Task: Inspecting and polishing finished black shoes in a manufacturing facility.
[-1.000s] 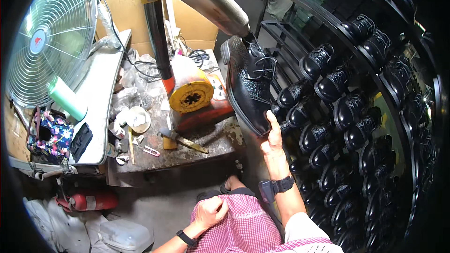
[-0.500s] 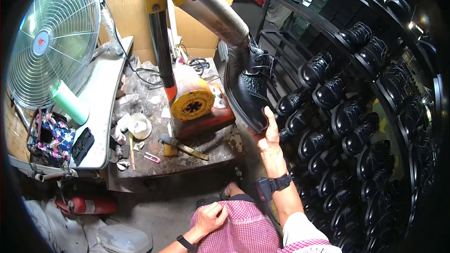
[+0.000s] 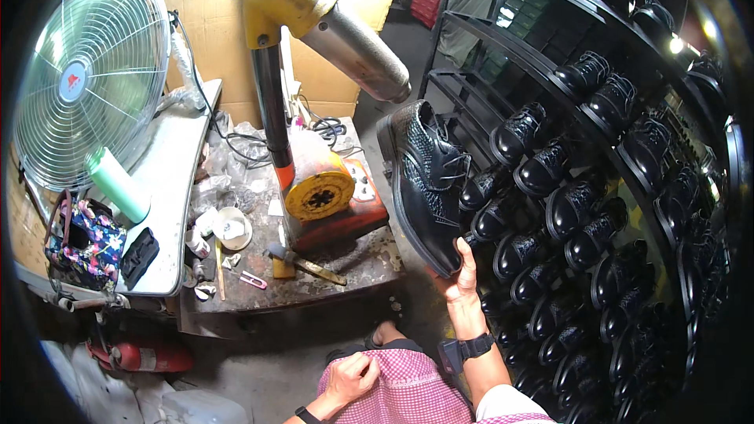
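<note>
A black lace-up dress shoe (image 3: 430,180) with a woven-textured upper hangs tilted, its toe downward and its heel up. My right hand (image 3: 461,276) grips it by the toe, thumb on the upper and fingers under the sole. Just above and left of the shoe is the silver nozzle (image 3: 361,51) of a yellow-elbowed pipe machine (image 3: 267,16), and a gap separates the two. Against the pink checked apron (image 3: 400,392) at my lap rests my left hand (image 3: 351,377), its fingers curled closed and nothing seen in them.
To the right, a black metal rack (image 3: 542,82) carries several rows of black shoes. The worn workbench (image 3: 369,255) holds a hammer (image 3: 310,267), a white cup (image 3: 232,228) and cables. At left stand a large fan (image 3: 86,71) and a white table (image 3: 169,157); a red fire extinguisher (image 3: 149,355) lies below.
My right hand has drawn the shoe down and away from the nozzle, which its opening was up against before. My left hand stays at my lap.
</note>
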`<act>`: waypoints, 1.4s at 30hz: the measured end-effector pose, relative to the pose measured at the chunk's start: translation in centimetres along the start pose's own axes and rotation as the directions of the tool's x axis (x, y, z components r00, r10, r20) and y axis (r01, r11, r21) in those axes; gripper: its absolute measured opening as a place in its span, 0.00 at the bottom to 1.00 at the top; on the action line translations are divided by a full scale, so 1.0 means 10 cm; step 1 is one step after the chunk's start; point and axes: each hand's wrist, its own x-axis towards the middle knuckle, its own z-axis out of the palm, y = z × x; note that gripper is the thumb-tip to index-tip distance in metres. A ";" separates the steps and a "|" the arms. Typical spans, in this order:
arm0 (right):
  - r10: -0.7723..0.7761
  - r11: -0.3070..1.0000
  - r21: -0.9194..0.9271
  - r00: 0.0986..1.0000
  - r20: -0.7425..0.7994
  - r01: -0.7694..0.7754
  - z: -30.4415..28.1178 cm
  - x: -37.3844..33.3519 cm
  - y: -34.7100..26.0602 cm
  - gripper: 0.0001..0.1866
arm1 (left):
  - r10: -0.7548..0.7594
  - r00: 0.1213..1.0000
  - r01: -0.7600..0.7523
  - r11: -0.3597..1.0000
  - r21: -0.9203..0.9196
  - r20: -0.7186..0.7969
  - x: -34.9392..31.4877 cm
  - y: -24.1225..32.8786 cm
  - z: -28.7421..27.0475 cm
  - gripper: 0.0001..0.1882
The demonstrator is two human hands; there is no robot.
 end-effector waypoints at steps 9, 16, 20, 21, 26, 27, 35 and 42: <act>0.016 0.999 0.053 0.995 -0.095 -0.011 0.31 0.48 0.07 0.19 | 0.002 1.000 -0.002 1.000 -0.009 0.004 0.02 0.00 0.00 0.11; 0.052 0.995 0.080 0.998 0.023 -0.053 0.77 0.95 0.04 0.22 | 0.021 0.999 -0.022 1.000 -0.006 -0.038 0.02 -0.02 -0.01 0.11; 0.062 0.995 0.072 0.996 0.061 -0.067 0.88 1.07 0.00 0.21 | 0.024 0.999 -0.024 1.000 0.001 -0.044 0.02 -0.02 -0.01 0.11; 0.059 0.996 0.057 0.997 0.058 -0.062 0.88 1.07 0.01 0.21 | 0.026 0.999 -0.026 1.000 0.001 -0.047 0.02 -0.03 -0.01 0.11; -0.470 0.734 -0.498 0.875 0.118 0.461 0.55 1.10 0.07 0.27 | 0.034 0.999 -0.034 0.999 -0.004 -0.040 0.01 -0.05 0.01 0.11; -0.679 0.382 -0.731 0.708 0.193 0.565 0.45 1.08 0.07 0.31 | 0.041 0.999 -0.041 0.999 -0.013 -0.034 0.02 -0.04 0.02 0.11; -0.681 -0.460 -0.838 0.490 0.544 0.292 0.59 0.77 -0.17 0.40 | 0.019 0.999 -0.019 1.000 -0.024 -0.025 0.01 -0.05 0.03 0.10; -0.630 -0.641 -0.722 0.359 0.689 0.259 0.92 0.88 -0.29 0.37 | -0.034 0.999 0.034 0.999 0.003 -0.002 0.01 -0.02 -0.01 0.11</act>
